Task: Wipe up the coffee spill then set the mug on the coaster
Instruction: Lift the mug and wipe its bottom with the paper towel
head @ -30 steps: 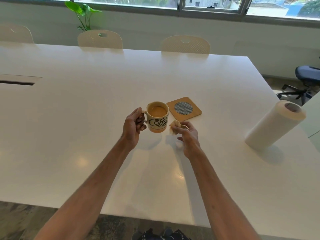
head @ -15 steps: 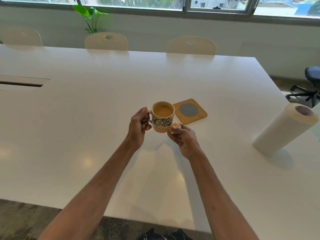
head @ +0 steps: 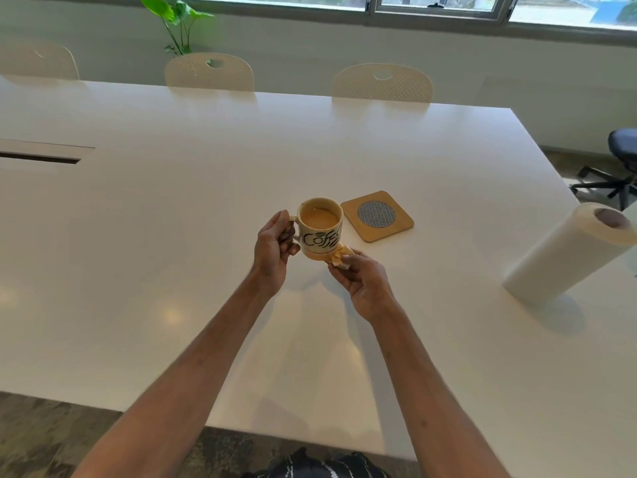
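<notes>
My left hand [head: 274, 248] grips the handle of a cream mug [head: 319, 232] with "Coffee" lettered on it, filled with milky coffee and held a little above the white table [head: 172, 208]. My right hand [head: 362, 277] pinches a small wad of coffee-stained paper towel [head: 341, 257] against the mug's lower right side. A square wooden coaster [head: 376, 215] with a round mesh centre lies on the table just right of the mug, with nothing on it. No spill shows on the table.
A roll of paper towel [head: 565, 253] lies on its side at the right. Cream chairs [head: 381, 82] line the far edge of the table, with a potted plant [head: 179, 22] behind. An office chair [head: 617, 167] stands at the right. A cable slot [head: 38, 157] is at the left.
My right hand has brought the stained wad from beside the mug up against its lower side. The mug has stayed lifted in my left hand, left of the coaster.
</notes>
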Motion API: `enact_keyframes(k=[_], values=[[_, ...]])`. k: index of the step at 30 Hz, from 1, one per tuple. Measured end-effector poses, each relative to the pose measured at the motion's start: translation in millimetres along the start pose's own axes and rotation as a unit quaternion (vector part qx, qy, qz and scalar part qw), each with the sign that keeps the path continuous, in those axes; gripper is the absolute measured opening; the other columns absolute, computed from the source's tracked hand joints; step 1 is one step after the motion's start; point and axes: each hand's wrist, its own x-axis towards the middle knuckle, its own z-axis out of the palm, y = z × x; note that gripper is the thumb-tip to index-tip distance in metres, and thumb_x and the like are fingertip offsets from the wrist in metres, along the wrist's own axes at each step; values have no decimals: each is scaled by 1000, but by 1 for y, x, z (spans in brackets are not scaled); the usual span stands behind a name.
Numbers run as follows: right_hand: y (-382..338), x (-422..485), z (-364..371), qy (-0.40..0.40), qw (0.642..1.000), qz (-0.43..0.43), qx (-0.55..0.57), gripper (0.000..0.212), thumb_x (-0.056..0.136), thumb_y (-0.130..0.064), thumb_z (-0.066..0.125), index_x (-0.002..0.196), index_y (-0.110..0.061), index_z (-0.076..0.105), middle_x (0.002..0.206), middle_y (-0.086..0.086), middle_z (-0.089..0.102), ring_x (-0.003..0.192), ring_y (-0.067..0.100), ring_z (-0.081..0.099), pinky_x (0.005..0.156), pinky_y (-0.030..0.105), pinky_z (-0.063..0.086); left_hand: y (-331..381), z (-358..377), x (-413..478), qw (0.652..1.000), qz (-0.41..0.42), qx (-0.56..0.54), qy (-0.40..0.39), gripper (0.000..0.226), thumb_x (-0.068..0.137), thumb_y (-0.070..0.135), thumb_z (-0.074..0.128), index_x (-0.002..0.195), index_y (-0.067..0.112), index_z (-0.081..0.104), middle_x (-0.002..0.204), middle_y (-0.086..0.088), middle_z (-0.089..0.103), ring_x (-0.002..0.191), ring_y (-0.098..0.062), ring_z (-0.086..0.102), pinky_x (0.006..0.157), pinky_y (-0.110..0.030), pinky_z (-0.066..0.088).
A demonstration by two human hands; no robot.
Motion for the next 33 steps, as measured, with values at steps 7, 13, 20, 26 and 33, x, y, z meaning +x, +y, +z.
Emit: enact_keyframes(k=[7,13,20,26,33], values=[[10,-6,9,-45,997,38,42,39,103,5,56,141,7,62,129,29,75,118,36,77,97,35,64,-1,2,2,1000,0,-7,5,36,116,28,51,82,22,60,66,8,41,57,-6,35,53,-21,38],[17,-5,11,-71,993,63,72,40,104,6,55,143,5,61,130,28,75,122,36,76,102,36,63,3,-2,1,1000,4,0,7,34,116,26,50,84,20,56,67,7,41,56,-6,37,54,-21,37],[28,-3,26,-95,988,96,75,40,104,7,53,144,3,59,131,27,75,123,36,76,100,36,64,10,-10,3,1000,8,0,14,34,116,26,50,84,20,57,67,8,42,56,-5,38,53,-20,37],[42,-9,42,-153,978,140,31,42,101,9,58,142,2,62,134,29,73,122,38,76,93,37,67,18,-14,4,1000,18,-10,10,34,115,27,52,83,20,58,66,8,42,56,-5,38,52,-20,37],[44,-1,38,-109,984,143,7,35,108,7,52,141,2,62,129,26,76,120,35,77,93,36,67,21,-16,3,1000,24,-5,0,38,115,27,52,78,22,57,67,7,38,55,-5,36,52,-20,36]])
